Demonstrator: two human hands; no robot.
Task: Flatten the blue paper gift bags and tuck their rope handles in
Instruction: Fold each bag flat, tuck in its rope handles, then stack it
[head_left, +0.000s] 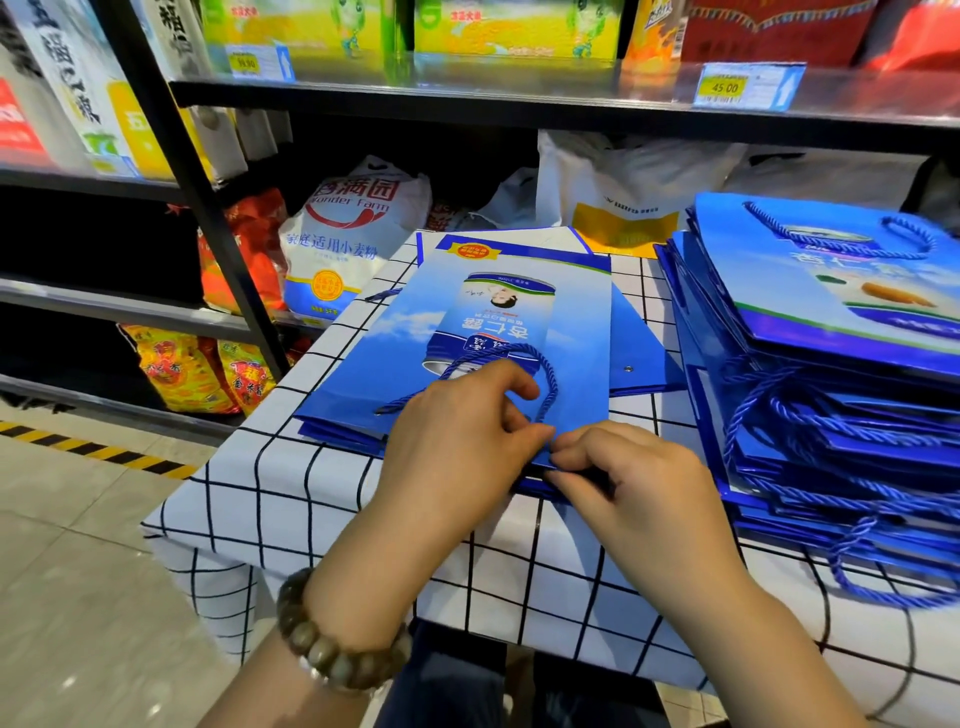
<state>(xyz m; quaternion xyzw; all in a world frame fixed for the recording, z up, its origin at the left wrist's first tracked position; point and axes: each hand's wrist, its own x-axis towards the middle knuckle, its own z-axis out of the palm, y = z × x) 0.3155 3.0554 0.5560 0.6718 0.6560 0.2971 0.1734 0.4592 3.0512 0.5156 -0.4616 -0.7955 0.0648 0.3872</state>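
A flat blue paper gift bag (483, 322) lies on top of a few other flat bags in the middle of the table, its mouth edge toward me. Its blue rope handle (540, 369) loops over the printed face. My left hand (457, 431) rests on the bag's near part, its thumb and fingers pinching the mouth edge beside the rope. My right hand (634, 478) pinches the same near edge from the right, fingers curled, fingertips almost meeting the left thumb.
A tall pile of blue gift bags (831, 332) with loose rope handles hanging out fills the table's right side. The table wears a white grid-pattern cloth (291, 488). Behind stand black shelves (218, 291) with flour sacks and snack packs. Tiled floor lies at left.
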